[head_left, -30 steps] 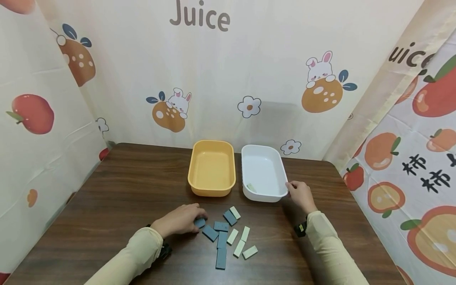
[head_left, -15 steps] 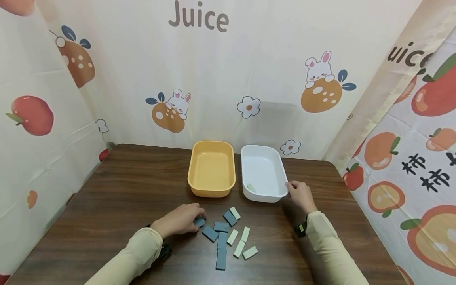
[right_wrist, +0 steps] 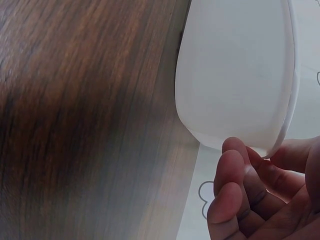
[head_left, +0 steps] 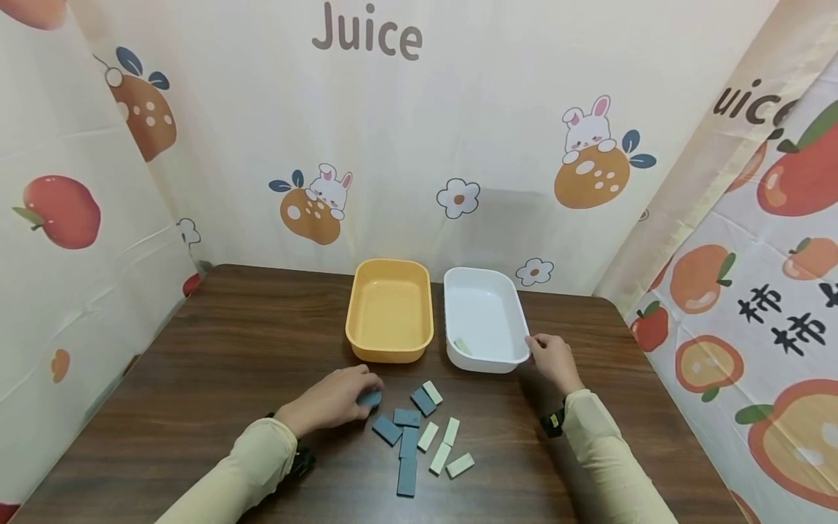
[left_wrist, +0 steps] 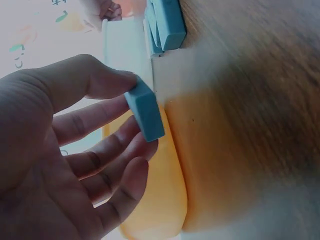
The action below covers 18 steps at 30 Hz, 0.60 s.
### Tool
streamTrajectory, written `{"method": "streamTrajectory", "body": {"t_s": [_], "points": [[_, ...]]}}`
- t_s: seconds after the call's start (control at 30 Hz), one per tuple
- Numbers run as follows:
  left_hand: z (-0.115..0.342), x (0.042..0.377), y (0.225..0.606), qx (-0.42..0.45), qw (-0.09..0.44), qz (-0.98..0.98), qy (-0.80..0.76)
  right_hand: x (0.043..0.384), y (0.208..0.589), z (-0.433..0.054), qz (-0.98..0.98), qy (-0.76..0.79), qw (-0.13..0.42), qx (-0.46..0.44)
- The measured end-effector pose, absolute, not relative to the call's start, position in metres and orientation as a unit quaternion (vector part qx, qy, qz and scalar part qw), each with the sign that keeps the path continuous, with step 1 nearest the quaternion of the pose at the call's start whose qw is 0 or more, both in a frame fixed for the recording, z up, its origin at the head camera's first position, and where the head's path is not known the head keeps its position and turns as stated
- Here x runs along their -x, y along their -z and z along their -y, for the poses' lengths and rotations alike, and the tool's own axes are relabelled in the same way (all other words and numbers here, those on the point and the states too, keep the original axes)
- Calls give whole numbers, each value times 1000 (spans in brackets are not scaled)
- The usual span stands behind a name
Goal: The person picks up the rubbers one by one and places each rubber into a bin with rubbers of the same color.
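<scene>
Nearest us on the counter (head_left: 275, 327), five loose blue-grey blocks (head_left: 409, 442) and five pale blocks (head_left: 439, 458) lie as they did half a second ago, several touching one another. A little farther and to the left comes the change: our left hand (head_left: 335, 399) has shifted slightly toward the far side, and the held block (left_wrist: 146, 112), also blue-grey, has gone with it. We hold it pinched between thumb and fingers, and in the left wrist view it looks raised off the counter, so we judge that this piece is picked up but not yet put anywhere. Farther right, our right hand (head_left: 553, 362) keeps its narrow pinch on the near right corner of the white tray (head_left: 484, 364), which sits in the same place with one pale block (head_left: 462, 346) inside. Just left of it stands the yellow tray (head_left: 389, 354), with no block that we can see in it. As for what is hidden, both sleeves run out of the frame at the near edge. Our left fingers cover part of the held block in the head view, so we cannot tell from there how high it hangs. Farther off, the white rim hides some right fingertips from above, and glare washes out the trays in the left wrist view.
</scene>
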<state>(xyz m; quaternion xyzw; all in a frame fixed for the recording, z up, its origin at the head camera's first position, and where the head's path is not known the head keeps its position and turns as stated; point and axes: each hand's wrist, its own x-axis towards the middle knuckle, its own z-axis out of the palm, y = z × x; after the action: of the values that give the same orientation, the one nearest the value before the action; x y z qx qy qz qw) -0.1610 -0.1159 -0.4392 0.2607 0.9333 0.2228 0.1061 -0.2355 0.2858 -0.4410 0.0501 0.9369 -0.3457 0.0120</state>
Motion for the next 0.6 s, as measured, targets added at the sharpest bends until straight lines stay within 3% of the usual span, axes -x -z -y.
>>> {"method": "streamTrajectory", "body": {"t_s": [0.3, 0.6], "points": [[117, 160, 432, -249, 93, -932, -245, 234, 441, -285, -937, 345, 16, -54], [121, 161, 431, -248, 33, -932, -261, 234, 441, -284, -938, 343, 10, -54]]}}
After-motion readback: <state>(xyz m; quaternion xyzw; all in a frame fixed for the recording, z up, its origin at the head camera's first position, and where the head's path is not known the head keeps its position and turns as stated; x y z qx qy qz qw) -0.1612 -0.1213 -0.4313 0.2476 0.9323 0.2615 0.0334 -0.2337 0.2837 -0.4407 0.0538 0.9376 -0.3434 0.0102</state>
